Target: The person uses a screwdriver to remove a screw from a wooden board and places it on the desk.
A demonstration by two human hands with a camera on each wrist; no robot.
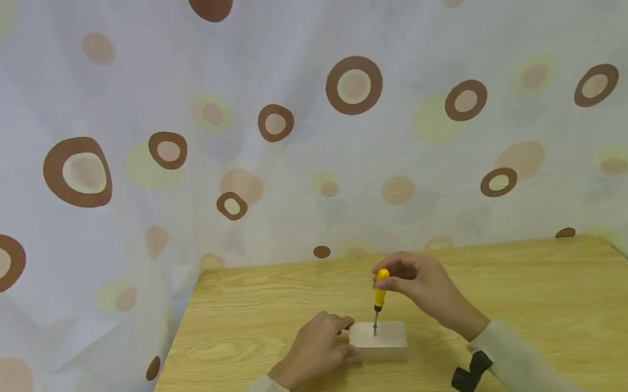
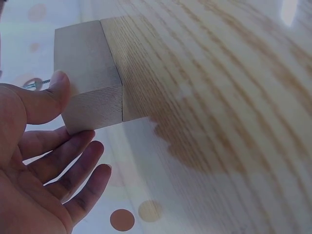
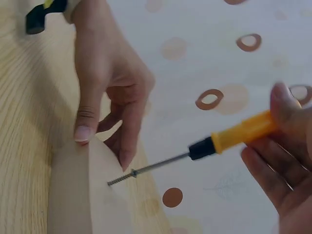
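Note:
A pale wooden block (image 1: 381, 345) lies on the table, its left end gripped between thumb and fingers of my left hand (image 1: 318, 348); the left wrist view shows this hand (image 2: 53, 161) pinching the block (image 2: 90, 63). A screw (image 3: 122, 178) stands in the block's top face, much of its thread showing. The tip of a yellow screwdriver (image 1: 380, 291) meets the screw head. My right hand (image 1: 425, 288) holds the screwdriver's handle between thumb and fingers; in the right wrist view the handle (image 3: 243, 131) slants down from this hand (image 3: 287, 161) toward the block.
The wood-grain table (image 1: 233, 308) extends around the block on all sides. A white curtain (image 1: 288, 46) with brown and yellow circles hangs behind the table and at both sides. Black devices are strapped at both wrists, the right one (image 1: 471, 373) close above the table.

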